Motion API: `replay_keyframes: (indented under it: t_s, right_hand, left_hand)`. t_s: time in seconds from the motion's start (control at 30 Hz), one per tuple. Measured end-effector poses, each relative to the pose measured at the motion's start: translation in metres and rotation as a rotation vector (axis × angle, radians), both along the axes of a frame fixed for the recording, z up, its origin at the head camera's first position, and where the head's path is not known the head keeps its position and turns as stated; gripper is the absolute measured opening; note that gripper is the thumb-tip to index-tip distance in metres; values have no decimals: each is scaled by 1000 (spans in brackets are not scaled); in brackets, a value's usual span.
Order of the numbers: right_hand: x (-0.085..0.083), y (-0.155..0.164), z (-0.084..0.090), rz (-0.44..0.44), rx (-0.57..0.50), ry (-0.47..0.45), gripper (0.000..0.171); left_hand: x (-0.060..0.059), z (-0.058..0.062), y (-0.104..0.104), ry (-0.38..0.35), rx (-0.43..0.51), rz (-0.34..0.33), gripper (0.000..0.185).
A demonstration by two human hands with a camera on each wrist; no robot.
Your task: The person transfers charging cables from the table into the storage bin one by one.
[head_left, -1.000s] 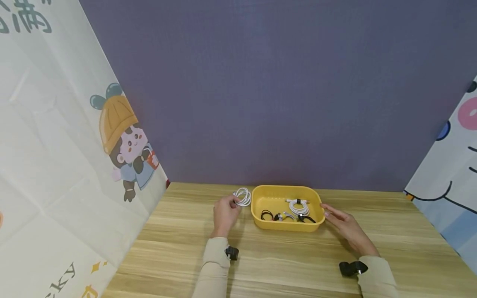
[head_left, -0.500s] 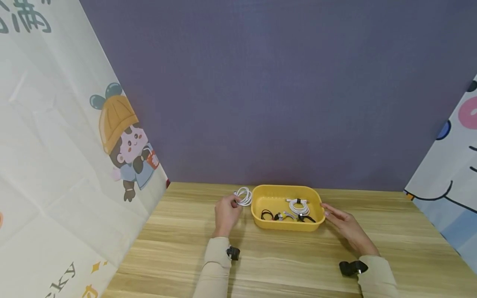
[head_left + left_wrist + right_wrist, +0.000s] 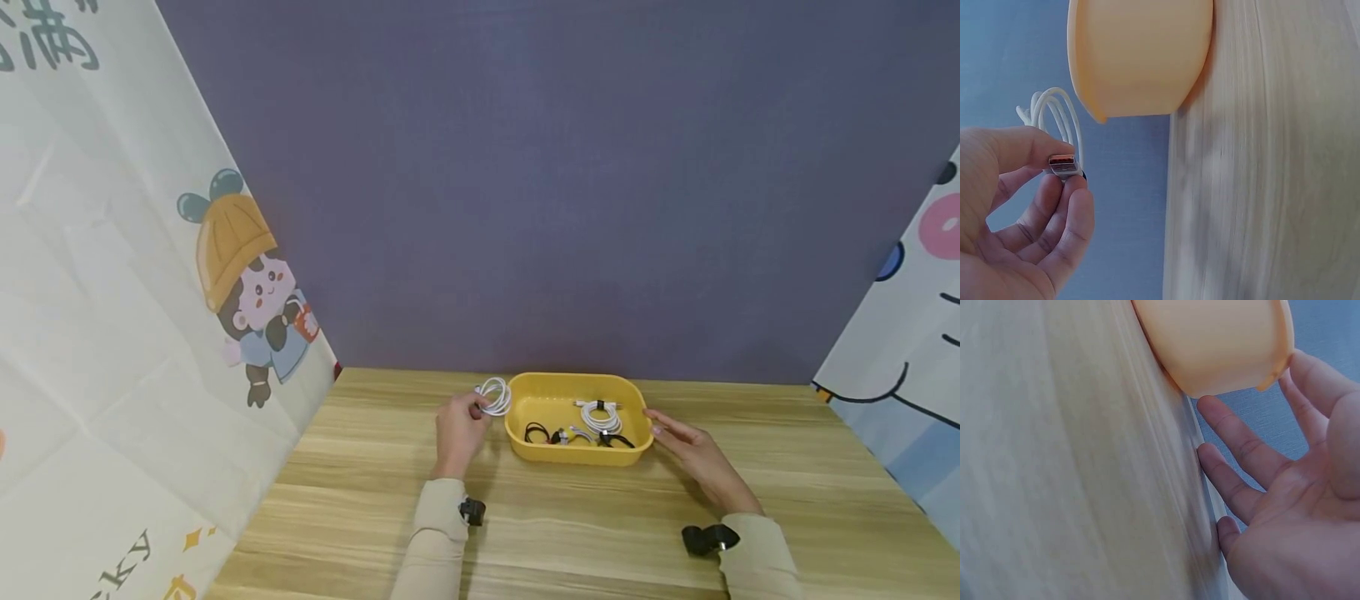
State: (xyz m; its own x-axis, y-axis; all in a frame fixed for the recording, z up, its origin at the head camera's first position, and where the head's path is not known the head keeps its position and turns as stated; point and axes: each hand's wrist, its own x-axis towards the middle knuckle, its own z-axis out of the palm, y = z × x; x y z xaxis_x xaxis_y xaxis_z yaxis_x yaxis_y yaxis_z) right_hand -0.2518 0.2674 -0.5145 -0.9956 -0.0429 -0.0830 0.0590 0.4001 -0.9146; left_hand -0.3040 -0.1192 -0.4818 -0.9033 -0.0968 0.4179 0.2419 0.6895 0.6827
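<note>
My left hand [image 3: 460,425] pinches a coiled white USB cable [image 3: 495,395] between thumb and fingers, just left of the yellow basket [image 3: 581,454]. In the left wrist view the cable's USB plug [image 3: 1063,164] faces the camera, and its loops rise beyond the thumb. At the basket's right end, my right hand [image 3: 701,458] has its fingers spread, fingertips right at the rim and wall. Inside the basket lie a coiled white cable [image 3: 602,418] with a black tie, a thin black cable [image 3: 537,432] and several small dark pieces along the near wall.
The basket stands on a wood-grain table [image 3: 570,533] near its back edge, before a purple-grey panel [image 3: 555,183]. Printed white sheets with cartoon figures flank the table. A black wrist camera [image 3: 472,512] sits on my left sleeve, another black camera [image 3: 708,540] on the right.
My left hand has shifted slightly right with the coiled cable, whose loops now overlap the basket's left rim in the head view. The right hand and basket look unchanged.
</note>
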Motion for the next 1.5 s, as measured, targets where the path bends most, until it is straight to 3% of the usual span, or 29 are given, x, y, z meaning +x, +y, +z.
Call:
replay_keyframes:
  t_s: [0.97, 1.5]
  right_hand:
    - [0, 0, 0, -8, 1, -13, 64]
    - [1, 1, 0, 15, -25, -14, 66]
  left_hand:
    - [10, 2, 23, 93, -39, -81, 16]
    - [12, 6, 35, 97, -61, -123, 19]
